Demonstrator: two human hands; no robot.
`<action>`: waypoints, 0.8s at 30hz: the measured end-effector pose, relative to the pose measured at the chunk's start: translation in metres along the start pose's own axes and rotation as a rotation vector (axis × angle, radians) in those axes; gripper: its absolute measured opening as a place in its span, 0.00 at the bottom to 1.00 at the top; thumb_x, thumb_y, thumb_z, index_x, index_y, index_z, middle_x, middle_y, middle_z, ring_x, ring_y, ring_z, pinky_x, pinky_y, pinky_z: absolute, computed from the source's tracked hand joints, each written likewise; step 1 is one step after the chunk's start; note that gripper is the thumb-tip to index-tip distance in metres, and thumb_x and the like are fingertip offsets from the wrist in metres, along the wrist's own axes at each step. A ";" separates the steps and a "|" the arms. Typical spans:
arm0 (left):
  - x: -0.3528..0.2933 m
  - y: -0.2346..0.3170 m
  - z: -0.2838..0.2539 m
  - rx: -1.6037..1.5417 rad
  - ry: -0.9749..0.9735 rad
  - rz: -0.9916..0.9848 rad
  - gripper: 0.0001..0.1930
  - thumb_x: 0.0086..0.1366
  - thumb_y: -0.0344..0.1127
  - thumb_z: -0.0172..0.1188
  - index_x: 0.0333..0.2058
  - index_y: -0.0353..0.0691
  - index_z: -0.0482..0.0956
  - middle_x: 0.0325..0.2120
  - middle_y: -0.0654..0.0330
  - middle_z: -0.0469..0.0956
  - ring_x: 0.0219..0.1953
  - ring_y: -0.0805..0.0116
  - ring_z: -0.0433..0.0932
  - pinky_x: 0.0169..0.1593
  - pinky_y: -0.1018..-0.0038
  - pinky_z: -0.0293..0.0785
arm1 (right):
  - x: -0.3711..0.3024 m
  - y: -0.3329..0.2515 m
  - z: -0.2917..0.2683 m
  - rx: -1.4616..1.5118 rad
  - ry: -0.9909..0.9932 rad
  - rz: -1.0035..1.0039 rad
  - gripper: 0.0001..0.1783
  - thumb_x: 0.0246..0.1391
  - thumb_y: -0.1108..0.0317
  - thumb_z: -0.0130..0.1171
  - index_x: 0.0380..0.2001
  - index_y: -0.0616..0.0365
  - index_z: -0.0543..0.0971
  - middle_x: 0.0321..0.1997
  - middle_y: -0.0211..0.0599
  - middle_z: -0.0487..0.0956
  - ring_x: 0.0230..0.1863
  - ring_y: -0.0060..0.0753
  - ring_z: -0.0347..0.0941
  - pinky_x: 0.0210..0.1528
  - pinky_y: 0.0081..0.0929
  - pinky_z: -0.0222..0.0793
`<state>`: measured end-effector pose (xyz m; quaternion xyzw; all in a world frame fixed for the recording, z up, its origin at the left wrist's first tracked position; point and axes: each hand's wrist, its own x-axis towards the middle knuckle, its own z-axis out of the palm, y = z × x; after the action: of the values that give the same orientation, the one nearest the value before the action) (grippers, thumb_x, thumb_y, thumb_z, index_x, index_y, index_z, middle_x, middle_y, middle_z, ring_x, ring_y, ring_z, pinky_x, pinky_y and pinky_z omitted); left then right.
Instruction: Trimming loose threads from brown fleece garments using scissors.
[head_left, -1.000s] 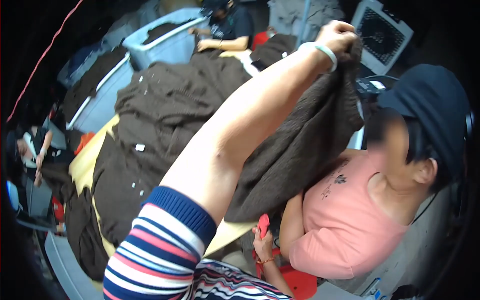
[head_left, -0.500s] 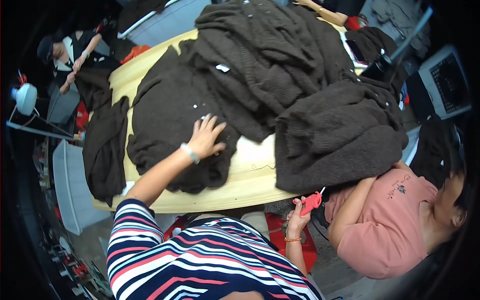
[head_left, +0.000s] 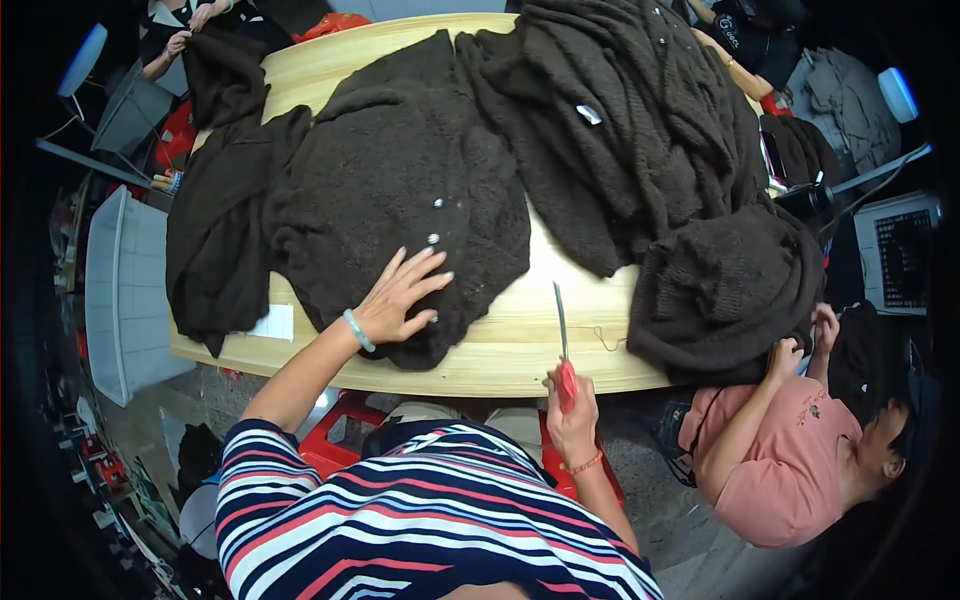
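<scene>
A dark brown knitted garment [head_left: 360, 190] lies spread on the pale wooden table [head_left: 540, 365], with small shiny buttons along its right part. My left hand [head_left: 392, 300] rests flat on the garment's lower right area, fingers stretched out, just below the buttons. At the table's front edge, my right hand [head_left: 572, 420] is wrapped round red-handled scissors [head_left: 562, 325]. Their slim metal blades point away from me, over bare wood to the right of the garment. The fingers partly hide the handles.
Dark brown garments are heaped at the back right [head_left: 620, 130]; another piece [head_left: 225, 240] hangs over the left edge. A white paper [head_left: 273, 322] lies at the front left. A co-worker in a pink shirt [head_left: 780, 465] sits at right, handling brown fabric. A grey bin [head_left: 125, 290] stands left.
My right hand has brought the scissors up from beside the table to its front edge, blades now pointing away from me. My left hand stays flat on the garment. The view has shifted.
</scene>
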<state>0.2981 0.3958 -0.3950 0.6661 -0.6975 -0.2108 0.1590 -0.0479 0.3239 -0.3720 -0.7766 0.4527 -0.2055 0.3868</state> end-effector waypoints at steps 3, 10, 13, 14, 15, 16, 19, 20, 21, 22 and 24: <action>0.031 -0.012 -0.007 0.081 0.365 0.087 0.34 0.58 0.35 0.63 0.63 0.40 0.63 0.66 0.50 0.57 0.69 0.49 0.53 0.70 0.55 0.48 | 0.035 -0.019 0.017 -0.105 -0.081 -0.154 0.16 0.55 0.77 0.54 0.48 0.58 0.75 0.33 0.42 0.79 0.37 0.45 0.78 0.42 0.36 0.73; 0.069 -0.055 0.042 0.336 0.168 -0.117 0.36 0.61 0.54 0.58 0.65 0.47 0.62 0.68 0.54 0.54 0.71 0.51 0.46 0.71 0.50 0.40 | 0.096 -0.064 0.043 -0.352 -0.339 -0.052 0.15 0.56 0.70 0.54 0.48 0.53 0.73 0.26 0.50 0.78 0.29 0.56 0.77 0.35 0.45 0.72; 0.068 -0.058 0.053 0.270 0.237 -0.122 0.34 0.62 0.52 0.58 0.65 0.49 0.62 0.68 0.55 0.54 0.71 0.53 0.47 0.71 0.50 0.37 | 0.110 -0.071 0.042 -0.456 -0.417 -0.076 0.11 0.57 0.65 0.54 0.42 0.55 0.75 0.22 0.53 0.78 0.26 0.56 0.77 0.33 0.46 0.72; 0.067 -0.062 0.055 0.263 0.231 -0.127 0.34 0.62 0.52 0.58 0.65 0.49 0.62 0.68 0.55 0.54 0.71 0.53 0.47 0.71 0.50 0.37 | 0.113 -0.076 0.038 -0.531 -0.497 -0.091 0.11 0.57 0.63 0.54 0.41 0.56 0.76 0.22 0.53 0.78 0.27 0.55 0.78 0.33 0.46 0.73; 0.066 -0.065 0.057 0.280 0.223 -0.125 0.34 0.62 0.51 0.58 0.65 0.49 0.61 0.68 0.55 0.54 0.71 0.54 0.47 0.71 0.50 0.37 | 0.112 -0.078 0.036 -0.561 -0.558 -0.106 0.12 0.57 0.60 0.55 0.38 0.57 0.77 0.23 0.54 0.79 0.27 0.55 0.78 0.34 0.46 0.74; 0.065 -0.067 0.059 0.298 0.216 -0.122 0.33 0.63 0.50 0.57 0.65 0.49 0.61 0.68 0.54 0.54 0.71 0.54 0.47 0.71 0.50 0.36 | 0.108 -0.076 0.033 -0.562 -0.566 -0.100 0.12 0.57 0.60 0.55 0.38 0.57 0.77 0.23 0.54 0.79 0.27 0.55 0.78 0.34 0.46 0.74; 0.063 -0.066 0.061 0.268 0.220 -0.112 0.32 0.64 0.49 0.56 0.65 0.49 0.60 0.68 0.54 0.54 0.72 0.54 0.46 0.71 0.50 0.35 | 0.090 -0.070 0.026 -0.545 -0.719 -0.207 0.10 0.55 0.63 0.56 0.33 0.59 0.77 0.20 0.52 0.78 0.26 0.53 0.79 0.33 0.45 0.75; 0.062 -0.064 0.063 0.272 0.220 -0.117 0.33 0.64 0.49 0.56 0.65 0.49 0.60 0.68 0.53 0.53 0.72 0.54 0.45 0.71 0.50 0.34 | 0.091 -0.072 0.024 -0.549 -0.723 -0.207 0.10 0.55 0.63 0.56 0.33 0.59 0.77 0.20 0.52 0.78 0.26 0.53 0.79 0.33 0.45 0.75; 0.060 -0.062 0.064 0.269 0.222 -0.120 0.33 0.64 0.49 0.56 0.65 0.49 0.60 0.68 0.53 0.53 0.72 0.54 0.45 0.71 0.50 0.34 | 0.093 -0.076 0.023 -0.530 -0.704 -0.183 0.10 0.55 0.62 0.56 0.33 0.59 0.77 0.20 0.52 0.78 0.26 0.54 0.79 0.33 0.46 0.75; 0.056 -0.060 0.066 0.247 0.220 -0.120 0.33 0.64 0.49 0.56 0.66 0.49 0.60 0.68 0.52 0.53 0.72 0.54 0.45 0.71 0.50 0.34 | 0.095 -0.080 0.021 -0.508 -0.685 -0.159 0.11 0.55 0.62 0.56 0.34 0.59 0.77 0.20 0.53 0.78 0.26 0.54 0.79 0.33 0.46 0.75; 0.052 -0.054 0.071 0.231 0.217 -0.112 0.33 0.64 0.49 0.56 0.66 0.48 0.60 0.68 0.52 0.52 0.72 0.54 0.44 0.71 0.49 0.34 | 0.112 -0.086 0.026 -0.498 -0.626 -0.125 0.11 0.56 0.61 0.56 0.34 0.58 0.77 0.21 0.53 0.78 0.27 0.55 0.79 0.33 0.47 0.74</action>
<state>0.3055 0.3483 -0.4863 0.7368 -0.6575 -0.0645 0.1438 0.0728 0.2628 -0.3239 -0.8976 0.3010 0.1339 0.2930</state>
